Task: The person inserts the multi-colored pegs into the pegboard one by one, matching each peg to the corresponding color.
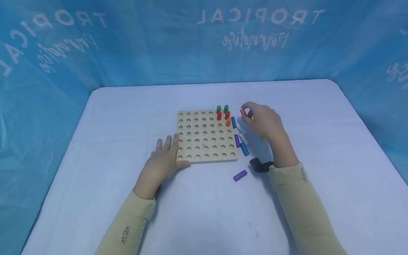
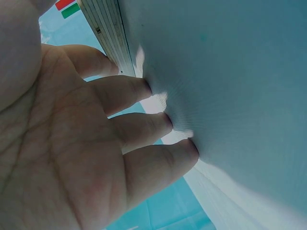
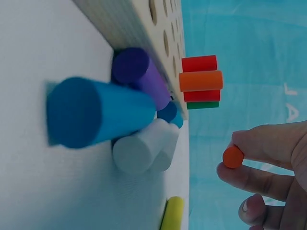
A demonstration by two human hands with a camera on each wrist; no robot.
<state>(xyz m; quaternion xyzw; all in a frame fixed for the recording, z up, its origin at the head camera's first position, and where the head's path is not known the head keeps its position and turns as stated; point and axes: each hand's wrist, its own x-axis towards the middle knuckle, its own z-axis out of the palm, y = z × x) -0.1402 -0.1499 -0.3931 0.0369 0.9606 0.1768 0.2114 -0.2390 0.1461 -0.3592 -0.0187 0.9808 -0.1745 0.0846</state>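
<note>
A wooden pegboard (image 1: 207, 161) lies flat on the table. Two green pegs (image 1: 226, 108), two red pegs (image 1: 219, 115) and one orange peg (image 1: 228, 122) stand upright in holes at its far right corner. My right hand (image 1: 266, 121) is raised just right of that corner and pinches another orange peg (image 3: 233, 157) between thumb and fingertip. At the board's near left corner rests my left hand (image 1: 162, 161), its fingers extended along the left side and its thumb by the front edge. In the left wrist view its fingertips (image 2: 184, 151) touch the white cloth.
Beside the board's right edge lie loose blue pegs (image 1: 244, 149), a purple peg (image 1: 237, 140) and white pegs (image 1: 243, 138). Another purple peg (image 1: 240, 175) lies nearer the front. A yellow peg (image 3: 172, 214) is farther right. Blue printed sheeting (image 1: 159, 53) hangs behind the white table (image 1: 204, 219).
</note>
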